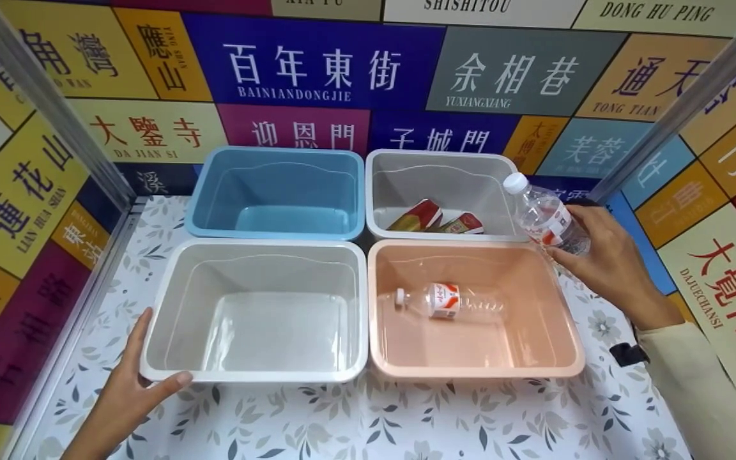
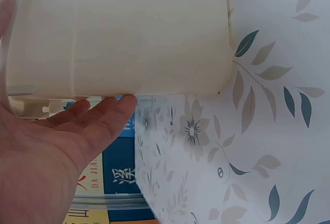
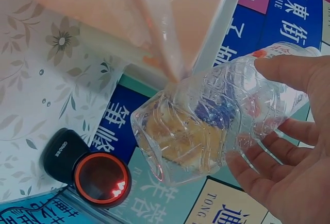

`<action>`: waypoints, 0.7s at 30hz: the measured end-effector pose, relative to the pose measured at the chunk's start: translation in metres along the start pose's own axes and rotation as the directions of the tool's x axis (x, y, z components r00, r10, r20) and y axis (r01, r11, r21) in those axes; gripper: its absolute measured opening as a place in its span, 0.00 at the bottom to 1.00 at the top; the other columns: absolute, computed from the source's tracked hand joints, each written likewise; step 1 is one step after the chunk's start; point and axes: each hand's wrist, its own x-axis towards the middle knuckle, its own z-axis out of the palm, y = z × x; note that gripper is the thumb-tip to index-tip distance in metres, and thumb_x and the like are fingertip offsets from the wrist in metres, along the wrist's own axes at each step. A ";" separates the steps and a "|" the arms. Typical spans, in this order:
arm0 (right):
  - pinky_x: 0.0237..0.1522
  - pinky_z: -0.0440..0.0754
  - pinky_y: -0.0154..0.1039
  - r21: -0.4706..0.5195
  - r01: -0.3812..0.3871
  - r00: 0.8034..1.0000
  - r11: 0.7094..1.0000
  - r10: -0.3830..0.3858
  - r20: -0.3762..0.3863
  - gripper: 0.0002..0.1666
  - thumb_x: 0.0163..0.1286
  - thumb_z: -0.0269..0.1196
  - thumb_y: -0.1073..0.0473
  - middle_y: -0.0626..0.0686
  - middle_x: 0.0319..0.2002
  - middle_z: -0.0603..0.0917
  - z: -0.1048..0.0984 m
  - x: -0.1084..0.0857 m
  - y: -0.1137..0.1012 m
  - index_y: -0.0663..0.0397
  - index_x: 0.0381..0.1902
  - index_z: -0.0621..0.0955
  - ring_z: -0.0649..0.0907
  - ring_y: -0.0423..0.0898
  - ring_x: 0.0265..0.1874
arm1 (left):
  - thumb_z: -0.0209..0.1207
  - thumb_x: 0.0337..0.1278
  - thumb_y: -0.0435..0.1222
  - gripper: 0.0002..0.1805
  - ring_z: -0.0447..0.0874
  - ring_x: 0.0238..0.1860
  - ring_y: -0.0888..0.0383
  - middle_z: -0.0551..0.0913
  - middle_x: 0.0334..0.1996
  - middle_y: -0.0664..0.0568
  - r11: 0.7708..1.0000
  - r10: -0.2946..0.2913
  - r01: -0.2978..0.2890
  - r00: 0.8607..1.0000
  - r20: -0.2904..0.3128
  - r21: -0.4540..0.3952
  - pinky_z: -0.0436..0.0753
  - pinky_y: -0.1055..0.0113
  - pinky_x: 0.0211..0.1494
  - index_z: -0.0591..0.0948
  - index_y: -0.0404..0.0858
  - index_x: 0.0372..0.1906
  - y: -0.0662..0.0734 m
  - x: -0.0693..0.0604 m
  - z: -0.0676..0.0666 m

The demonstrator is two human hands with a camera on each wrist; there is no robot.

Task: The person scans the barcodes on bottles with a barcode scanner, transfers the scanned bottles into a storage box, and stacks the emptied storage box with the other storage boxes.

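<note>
Over the right edge of the grey bin (image 1: 438,161), my right hand (image 1: 614,259) holds a clear plastic bottle (image 1: 542,214), tilted with its white cap up and to the left. Close up in the right wrist view, that bottle (image 3: 191,121) sits between thumb and fingers. My left hand (image 1: 128,383) touches the front left corner of the white bin (image 1: 266,374), thumb at the front rim and fingers along the side. A second clear bottle (image 1: 448,300) lies on its side in the peach bin (image 1: 476,372). Inside the grey bin are two red-and-gold crumpled packages (image 1: 420,216).
A blue bin (image 1: 278,223) stands at the back left, against the others. Panels with printed signs (image 1: 317,64) enclose the flower-patterned table (image 1: 342,421) on several sides. A black device with an orange ring (image 3: 101,179) sits beyond the table's edge.
</note>
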 end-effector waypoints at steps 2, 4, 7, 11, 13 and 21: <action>0.61 0.80 0.76 0.007 -0.013 1.000 1.000 0.013 0.001 0.45 0.65 0.81 0.64 0.68 0.69 0.77 0.000 -0.001 0.003 0.62 0.77 0.75 0.79 0.68 0.63 | 0.73 0.72 0.44 0.68 0.63 0.79 0.28 0.42 0.90 0.35 1.000 -0.002 0.002 1.000 0.000 -0.003 0.76 0.42 0.71 0.28 0.66 0.89 0.000 0.000 0.000; 0.62 0.80 0.76 0.010 -0.022 1.000 1.000 0.022 -0.001 0.45 0.65 0.81 0.64 0.68 0.69 0.77 0.000 -0.001 0.006 0.62 0.77 0.74 0.79 0.68 0.63 | 0.73 0.72 0.44 0.68 0.62 0.79 0.27 0.42 0.90 0.35 1.000 -0.002 0.002 1.000 -0.001 -0.008 0.75 0.40 0.72 0.28 0.65 0.89 -0.001 0.000 0.000; 0.64 0.81 0.73 0.004 -0.033 0.999 0.999 0.033 -0.009 0.45 0.66 0.81 0.64 0.67 0.69 0.77 0.001 -0.002 0.010 0.60 0.77 0.74 0.79 0.67 0.63 | 0.73 0.72 0.43 0.68 0.63 0.79 0.28 0.42 0.90 0.36 1.000 0.006 -0.006 1.000 -0.001 -0.011 0.78 0.45 0.71 0.28 0.66 0.89 -0.001 0.000 0.000; 0.62 0.83 0.67 -0.003 -0.003 0.999 1.000 0.002 -0.042 0.45 0.64 0.82 0.65 0.68 0.65 0.79 0.002 -0.002 0.016 0.62 0.76 0.75 0.80 0.66 0.60 | 0.73 0.72 0.40 0.68 0.65 0.78 0.29 0.44 0.89 0.36 0.999 0.029 -0.029 1.000 0.001 -0.027 0.83 0.64 0.64 0.29 0.66 0.90 -0.001 -0.001 -0.001; 0.61 0.83 0.62 -0.005 0.008 0.998 1.000 -0.008 -0.054 0.45 0.63 0.82 0.66 0.68 0.64 0.79 0.003 -0.002 0.019 0.63 0.75 0.76 0.80 0.66 0.59 | 0.73 0.73 0.39 0.68 0.65 0.77 0.29 0.45 0.89 0.35 0.999 0.039 -0.039 0.999 0.001 -0.033 0.82 0.70 0.60 0.29 0.66 0.90 0.000 -0.001 -0.001; 0.59 0.80 0.68 0.009 -0.038 0.998 0.999 0.038 -0.051 0.45 0.63 0.82 0.65 0.70 0.64 0.77 0.005 -0.005 0.028 0.66 0.75 0.74 0.79 0.68 0.58 | 0.73 0.72 0.41 0.68 0.65 0.77 0.29 0.44 0.89 0.36 0.999 0.028 -0.028 1.000 -0.002 -0.018 0.83 0.61 0.65 0.29 0.66 0.89 0.000 -0.001 0.000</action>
